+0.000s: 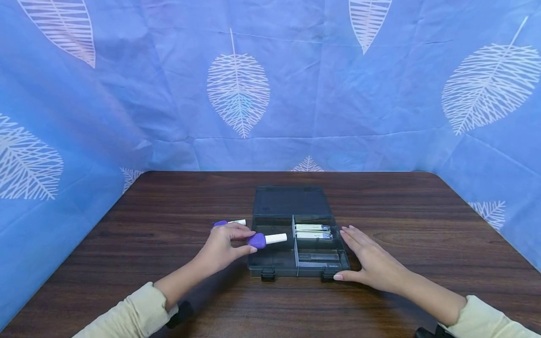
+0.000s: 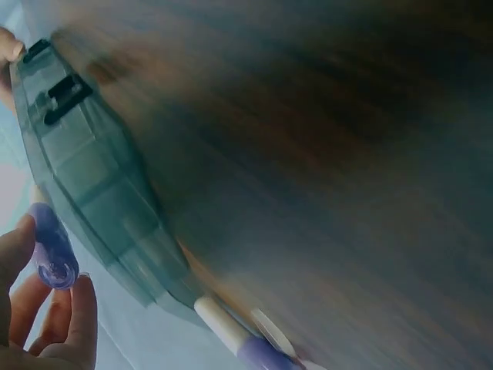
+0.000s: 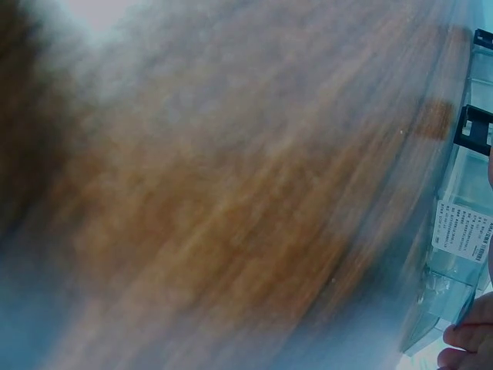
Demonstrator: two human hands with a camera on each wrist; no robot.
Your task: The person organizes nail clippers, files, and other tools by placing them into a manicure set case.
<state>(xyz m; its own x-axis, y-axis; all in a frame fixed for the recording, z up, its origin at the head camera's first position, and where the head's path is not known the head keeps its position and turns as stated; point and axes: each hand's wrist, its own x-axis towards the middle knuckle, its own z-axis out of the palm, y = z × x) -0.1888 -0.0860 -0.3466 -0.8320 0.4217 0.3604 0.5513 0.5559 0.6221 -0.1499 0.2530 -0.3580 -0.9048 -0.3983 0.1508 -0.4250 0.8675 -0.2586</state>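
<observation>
My left hand (image 1: 221,249) pinches a purple nail polish bottle (image 1: 257,241) between thumb and fingers. Its white cap points right, over the left compartment of a dark see-through plastic box (image 1: 274,272). The box lies with its lid (image 1: 291,199) folded back. On the box's right side my right hand (image 1: 376,265) rests with fairly straight fingers, its thumb by the front right corner. A second purple nail polish bottle (image 1: 236,222) lies left of the box, partly hidden behind the left hand; the left wrist view shows its purple body (image 2: 258,351) too.
Two white nail clippers (image 1: 313,231) lie side by side in the box's middle right compartment. Dividers (image 1: 294,239) split the box. A printed label (image 3: 462,231) shows on the box. The brown wooden table (image 1: 190,197) meets a blue leaf-patterned cloth (image 1: 169,94) behind.
</observation>
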